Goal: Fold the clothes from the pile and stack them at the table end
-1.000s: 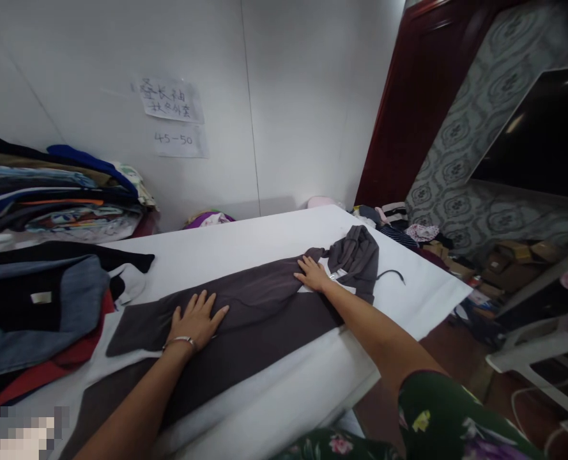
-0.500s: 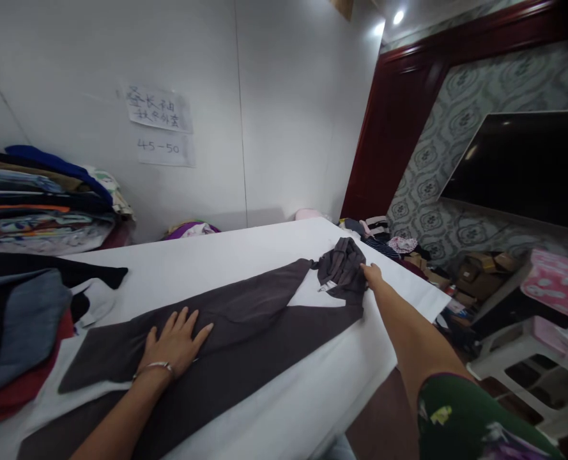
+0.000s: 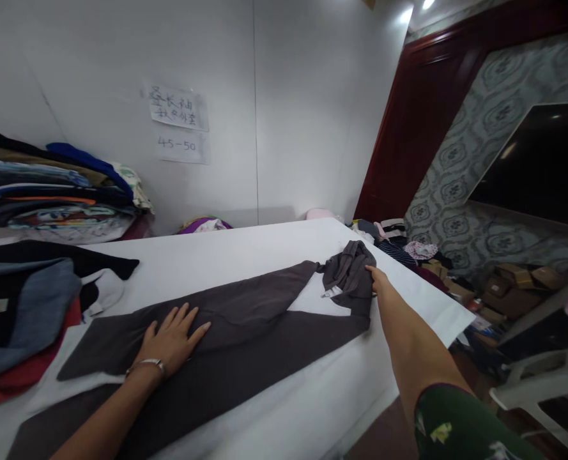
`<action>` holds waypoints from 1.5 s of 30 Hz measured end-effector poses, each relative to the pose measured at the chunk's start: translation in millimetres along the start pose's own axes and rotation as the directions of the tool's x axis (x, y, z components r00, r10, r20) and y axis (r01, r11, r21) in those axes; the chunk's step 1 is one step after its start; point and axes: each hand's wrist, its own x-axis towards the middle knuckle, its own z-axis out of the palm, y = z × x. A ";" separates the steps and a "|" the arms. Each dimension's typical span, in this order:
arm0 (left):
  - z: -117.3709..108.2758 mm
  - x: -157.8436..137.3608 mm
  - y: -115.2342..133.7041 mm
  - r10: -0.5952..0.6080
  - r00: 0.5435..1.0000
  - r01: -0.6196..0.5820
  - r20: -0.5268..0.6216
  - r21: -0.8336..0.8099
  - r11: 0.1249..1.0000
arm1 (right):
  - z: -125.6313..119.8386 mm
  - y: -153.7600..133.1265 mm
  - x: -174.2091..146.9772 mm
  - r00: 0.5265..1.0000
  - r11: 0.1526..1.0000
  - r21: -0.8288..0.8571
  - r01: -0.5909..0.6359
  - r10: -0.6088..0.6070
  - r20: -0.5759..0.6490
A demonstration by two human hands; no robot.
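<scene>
Hoodie lay spread on white desk, bunched hood at right. Left hand rested flat on hoodie, fingers splayed, gripping nothing; right hand at hood's edge, partly curled, grip unclear.

And here the white desk is stretching wide, with a dark grey hooded garment lying spread lengthwise across it, its hood bunching at the right! Over on the left, a blue-grey and black garment is resting over red cloth, a white piece sitting beside them.
</scene>
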 end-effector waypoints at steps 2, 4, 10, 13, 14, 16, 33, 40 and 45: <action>1.9 1.1 0.4 -0.021 0.999 0.019 -0.035 -0.039 0.999 | 0.8 -6.6 0.8 0.998 0.994 0.083 -0.065 0.064 0.014; 2.0 1.2 1.6 -0.049 0.997 0.044 -0.059 -0.076 0.996 | 3.0 -20.1 -0.6 0.996 0.982 0.164 -0.094 0.091 0.026; -5.2 -2.6 6.5 -0.067 0.997 0.063 -0.035 -0.103 0.993 | 20.4 -83.8 -49.7 0.926 0.877 0.477 0.048 -0.218 0.308; -5.5 -3.0 7.4 -0.069 0.997 0.064 -0.043 -0.105 0.992 | 41.1 -97.3 -106.8 0.716 0.890 0.291 0.350 -0.455 0.529; -5.0 -3.1 7.7 -0.073 0.996 0.068 -0.049 -0.101 0.993 | 49.4 -96.2 -127.5 0.592 0.841 0.212 0.498 -0.508 0.625; -3.8 -3.3 8.6 -0.084 0.995 0.078 -0.058 -0.099 0.992 | 65.3 -87.4 -166.1 0.344 0.690 0.080 0.719 -0.454 0.822; -39.4 -31.2 51.8 -0.161 0.927 -0.046 -0.340 -0.528 0.848 | 83.2 -37.7 -244.6 0.447 0.381 -0.306 0.872 -0.369 0.815; -42.8 -7.8 108.0 -0.204 0.974 0.044 -0.097 -0.805 0.592 | 81.4 -41.0 -244.1 0.458 0.398 -0.311 0.863 -0.360 0.813; -50.7 29.3 115.4 -0.189 0.980 0.023 -0.067 -0.899 0.437 | 76.6 -45.5 -245.9 0.451 0.406 -0.280 0.870 -0.426 0.784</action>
